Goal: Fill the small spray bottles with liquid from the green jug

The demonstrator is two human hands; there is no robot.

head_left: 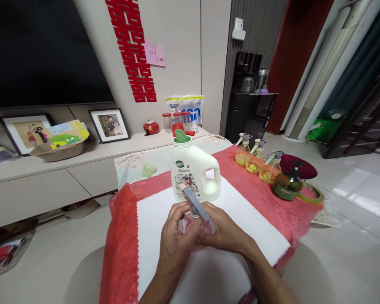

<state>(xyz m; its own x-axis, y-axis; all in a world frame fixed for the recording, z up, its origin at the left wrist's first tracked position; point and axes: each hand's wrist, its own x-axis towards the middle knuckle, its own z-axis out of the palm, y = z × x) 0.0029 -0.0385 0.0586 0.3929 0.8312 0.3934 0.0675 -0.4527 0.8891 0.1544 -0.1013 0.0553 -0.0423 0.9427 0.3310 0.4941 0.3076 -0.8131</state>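
Observation:
Both hands are closed around a small clear bottle (187,223) with a grey pump head (194,203), close in front of me. My left hand (176,234) wraps the bottle's left side near the neck. On the other side, my right hand (223,226) grips the bottle and the rear of the pump head; its fingertips are partly hidden. The pump's spout points away and to the left. Just beyond stands a large cream jug (205,162) with a handle and a printed label. A green funnel-like piece (181,136) sits in its mouth.
On the table's right edge stand several pump bottles (253,162) with yellow liquid, a dark green pump bottle (288,183) and a tape roll (310,193). White paper (152,236) lies over the red cover (122,223). Red-lidded jars (167,122) stand behind the jug.

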